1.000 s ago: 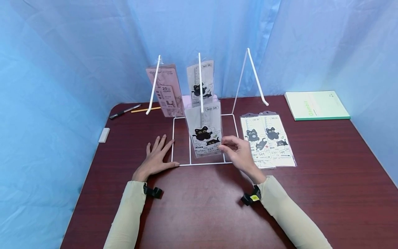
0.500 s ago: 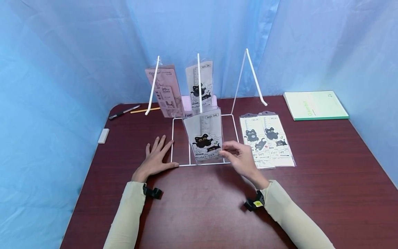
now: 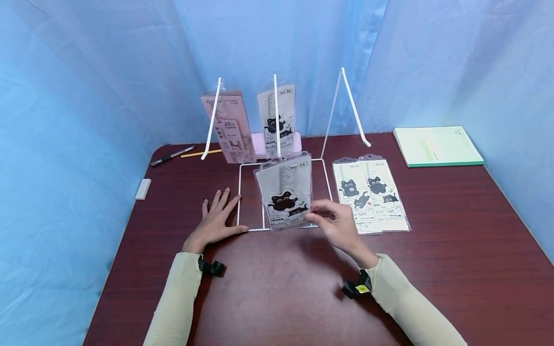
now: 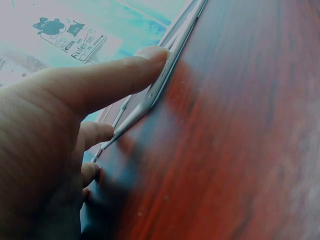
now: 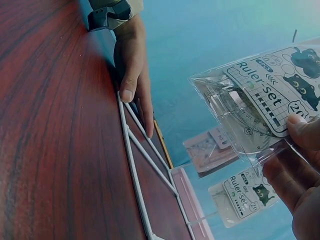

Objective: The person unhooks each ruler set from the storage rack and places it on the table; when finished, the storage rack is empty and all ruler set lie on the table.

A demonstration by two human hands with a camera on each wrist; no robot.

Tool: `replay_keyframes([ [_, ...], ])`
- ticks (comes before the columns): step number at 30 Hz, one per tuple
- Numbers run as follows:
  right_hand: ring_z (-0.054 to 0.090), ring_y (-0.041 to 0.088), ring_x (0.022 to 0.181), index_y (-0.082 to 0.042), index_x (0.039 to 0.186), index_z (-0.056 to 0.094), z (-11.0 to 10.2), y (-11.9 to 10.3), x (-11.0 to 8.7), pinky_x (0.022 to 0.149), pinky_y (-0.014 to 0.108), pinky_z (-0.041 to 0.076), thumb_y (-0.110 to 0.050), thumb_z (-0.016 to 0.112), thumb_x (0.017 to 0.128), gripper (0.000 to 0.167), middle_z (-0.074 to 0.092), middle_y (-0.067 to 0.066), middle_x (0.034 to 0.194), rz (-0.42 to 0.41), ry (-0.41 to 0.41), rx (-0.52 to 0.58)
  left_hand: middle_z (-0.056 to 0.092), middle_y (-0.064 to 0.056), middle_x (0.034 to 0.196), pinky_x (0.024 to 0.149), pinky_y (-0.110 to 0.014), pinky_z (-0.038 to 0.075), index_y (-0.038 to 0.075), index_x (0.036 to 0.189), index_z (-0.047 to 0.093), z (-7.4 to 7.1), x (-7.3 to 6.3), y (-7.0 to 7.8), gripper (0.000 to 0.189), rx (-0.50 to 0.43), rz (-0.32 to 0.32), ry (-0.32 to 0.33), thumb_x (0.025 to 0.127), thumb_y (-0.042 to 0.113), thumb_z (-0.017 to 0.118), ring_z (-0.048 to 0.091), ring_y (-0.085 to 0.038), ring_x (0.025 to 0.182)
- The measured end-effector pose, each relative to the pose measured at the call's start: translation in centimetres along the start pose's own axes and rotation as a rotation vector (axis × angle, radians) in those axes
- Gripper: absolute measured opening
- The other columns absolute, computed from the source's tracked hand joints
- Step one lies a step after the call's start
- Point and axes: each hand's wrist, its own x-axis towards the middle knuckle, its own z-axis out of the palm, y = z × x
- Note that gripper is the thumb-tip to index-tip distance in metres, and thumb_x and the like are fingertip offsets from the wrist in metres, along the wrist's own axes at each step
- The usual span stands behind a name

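Note:
My right hand (image 3: 335, 223) pinches the lower right corner of a ruler set (image 3: 285, 192) in a clear sleeve with black cats printed on it. In the right wrist view the thumb presses its front, and a clear protractor shows inside the sleeve. The set's top edge overlaps the tip of the middle prong of a white wire rack (image 3: 264, 211). Spread out flat, my left hand (image 3: 216, 218) rests at the rack's left side, thumb on the front corner of its base. Another cat ruler set (image 3: 281, 120) hangs further back on the middle prong.
On the left prong hangs a pink ruler pack (image 3: 231, 127). Cat ruler sets (image 3: 383, 192) lie overlapping at the right, with a green notebook (image 3: 439, 146) behind them. A pen (image 3: 173, 156), a yellow pencil (image 3: 201, 153) and a white eraser (image 3: 143, 189) lie at the left.
The ruler set in my right hand has come down and toward me, away from the hanging set, and tilts more. The left hand stays in place.

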Motion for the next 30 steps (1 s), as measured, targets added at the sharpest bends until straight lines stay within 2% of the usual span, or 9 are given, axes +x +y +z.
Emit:
replay_keyframes([
  [6,0.064,-0.01,0.075,0.014,0.09,0.068,-0.8,0.2,-0.3,0.067,0.012,0.056,0.019,0.073,0.073,0.018,0.068,0.028,0.076,-0.014,0.033,0.017,0.004,-0.016,0.171,0.119,-0.072,-0.007,0.02,0.161,0.025,-0.1,-0.1,0.0,0.098,-0.009,0.005,-0.001,0.083,0.054,0.074,-0.005,-0.04,0.158],
  [10,0.066,-0.007,0.074,0.015,0.09,0.067,-1.5,0.5,-0.5,0.066,0.013,0.056,0.02,0.072,0.075,0.017,0.066,0.03,0.076,0.001,0.049,0.036,0.004,-0.016,0.171,0.119,-0.072,-0.007,0.02,0.161,0.024,-0.2,-0.2,-0.1,0.098,-0.002,0.003,-0.006,0.084,0.054,0.074,-0.005,-0.04,0.158],
  [13,0.066,-0.007,0.074,0.015,0.091,0.067,-2.1,0.6,-0.6,0.067,0.013,0.056,0.018,0.072,0.076,0.016,0.068,0.026,0.077,0.022,0.062,0.026,0.003,-0.015,0.171,0.119,-0.072,-0.007,0.021,0.161,0.024,-0.1,-0.1,-0.1,0.098,0.002,-0.001,-0.009,0.084,0.055,0.074,-0.006,-0.039,0.158],
  [17,0.066,-0.007,0.073,0.016,0.091,0.067,-2.9,0.8,-0.9,0.067,0.012,0.055,0.021,0.071,0.075,0.017,0.074,-0.001,0.08,0.05,0.088,0.015,0.003,-0.015,0.171,0.119,-0.072,-0.007,0.021,0.161,0.024,-0.1,-0.1,0.0,0.098,0.0,-0.004,-0.011,0.084,0.055,0.074,-0.006,-0.039,0.158],
  [20,0.066,-0.009,0.074,0.019,0.092,0.065,-3.4,1.0,-1.1,0.069,0.01,0.055,0.027,0.067,0.072,0.022,0.071,-0.021,0.087,0.074,0.11,0.024,0.002,-0.015,0.171,0.119,-0.071,-0.007,0.021,0.161,0.024,-0.1,-0.1,0.0,0.098,-0.001,-0.003,-0.013,0.084,0.055,0.073,-0.006,-0.039,0.158],
  [23,0.066,-0.011,0.075,0.021,0.093,0.064,-4.0,1.2,-1.3,0.07,0.009,0.055,0.028,0.067,0.071,0.023,0.07,-0.027,0.088,0.1,0.13,0.009,0.002,-0.015,0.171,0.119,-0.071,-0.008,0.021,0.161,0.024,0.0,0.0,0.0,0.098,-0.003,0.0,-0.012,0.084,0.055,0.074,-0.006,-0.039,0.158],
  [30,0.066,-0.012,0.074,0.024,0.096,0.063,-5.4,1.9,-1.9,0.07,0.009,0.055,0.027,0.067,0.073,0.024,0.07,-0.027,0.087,0.174,0.168,-0.015,0.002,-0.014,0.171,0.119,-0.071,-0.007,0.021,0.161,0.023,0.0,0.0,-0.1,0.098,0.002,-0.002,-0.013,0.084,0.055,0.073,-0.006,-0.039,0.158],
])
